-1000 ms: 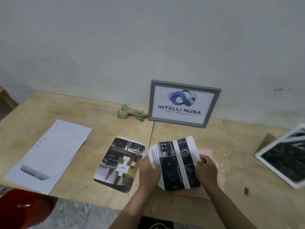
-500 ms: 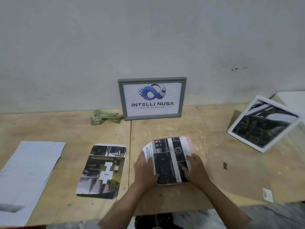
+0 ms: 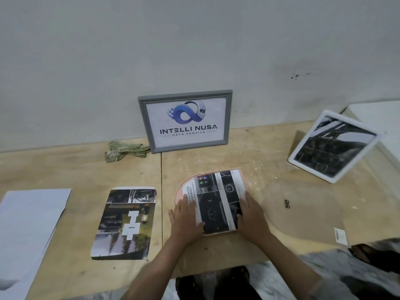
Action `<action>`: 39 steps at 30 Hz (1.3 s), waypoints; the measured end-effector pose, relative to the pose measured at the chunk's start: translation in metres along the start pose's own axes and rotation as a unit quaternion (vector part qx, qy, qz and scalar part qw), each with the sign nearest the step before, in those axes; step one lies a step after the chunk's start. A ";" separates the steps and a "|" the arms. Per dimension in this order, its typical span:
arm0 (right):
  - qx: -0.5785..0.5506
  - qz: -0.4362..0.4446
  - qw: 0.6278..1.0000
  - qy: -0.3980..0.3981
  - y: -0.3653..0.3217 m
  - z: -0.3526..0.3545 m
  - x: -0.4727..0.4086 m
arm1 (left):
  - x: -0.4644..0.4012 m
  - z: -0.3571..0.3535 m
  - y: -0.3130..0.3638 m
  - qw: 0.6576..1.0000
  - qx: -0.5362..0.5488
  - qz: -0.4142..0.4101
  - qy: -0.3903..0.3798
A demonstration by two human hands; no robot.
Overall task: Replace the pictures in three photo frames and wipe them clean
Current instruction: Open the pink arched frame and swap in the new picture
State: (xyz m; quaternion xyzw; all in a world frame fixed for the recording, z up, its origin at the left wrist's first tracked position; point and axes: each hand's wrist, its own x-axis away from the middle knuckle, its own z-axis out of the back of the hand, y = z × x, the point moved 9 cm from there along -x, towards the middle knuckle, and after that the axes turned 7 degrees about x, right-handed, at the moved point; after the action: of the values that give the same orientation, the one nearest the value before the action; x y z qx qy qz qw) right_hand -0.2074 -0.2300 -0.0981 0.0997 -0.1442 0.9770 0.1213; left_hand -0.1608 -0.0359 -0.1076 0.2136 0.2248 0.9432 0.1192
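Printed picture [image 3: 218, 202] lies flat on a pink arch-shaped backing [image 3: 180, 192], front and center on the counter [image 3: 65, 169]. Left hand [image 3: 186, 221] and right hand [image 3: 252, 215] both press on it, palms open, gripping nothing. Looks like frame two is mid-swap. Gray frame [image 3: 185, 121] against the wall seems done, white frame [image 3: 333, 146] looks untouched, another print [image 3: 125, 223] waits, and the rag [image 3: 124, 150] sits unused.
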 end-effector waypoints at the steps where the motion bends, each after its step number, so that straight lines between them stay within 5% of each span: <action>1: -0.010 -0.002 1.000 0.007 0.003 0.002 0.001 | 0.001 0.000 0.002 1.000 0.007 0.001 0.007; 10: -0.064 -0.020 0.996 0.062 0.070 0.029 0.018 | 0.012 -0.017 0.067 0.990 0.104 0.005 0.091; 17: -0.037 -0.124 0.991 0.019 0.184 0.047 0.027 | 0.008 -0.062 0.177 0.974 0.207 -0.047 0.077; 22: -0.027 -0.224 0.974 0.001 0.256 0.058 0.045 | -0.007 -0.096 0.216 0.974 0.217 0.002 0.065; 32: -0.108 -0.250 0.962 0.005 0.279 0.052 0.053 | -0.021 -0.111 0.229 0.975 0.180 0.082 0.101; 39: -0.264 -0.342 0.899 0.065 0.295 0.068 0.057 | -0.029 -0.101 0.200 0.940 0.274 0.166 0.116</action>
State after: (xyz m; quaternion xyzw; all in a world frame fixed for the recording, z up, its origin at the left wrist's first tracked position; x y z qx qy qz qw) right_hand -0.3295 -0.5130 -0.0971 0.0432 -0.3459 0.8056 0.4791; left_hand -0.2072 -0.2568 -0.1047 0.1615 0.4479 0.8699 -0.1285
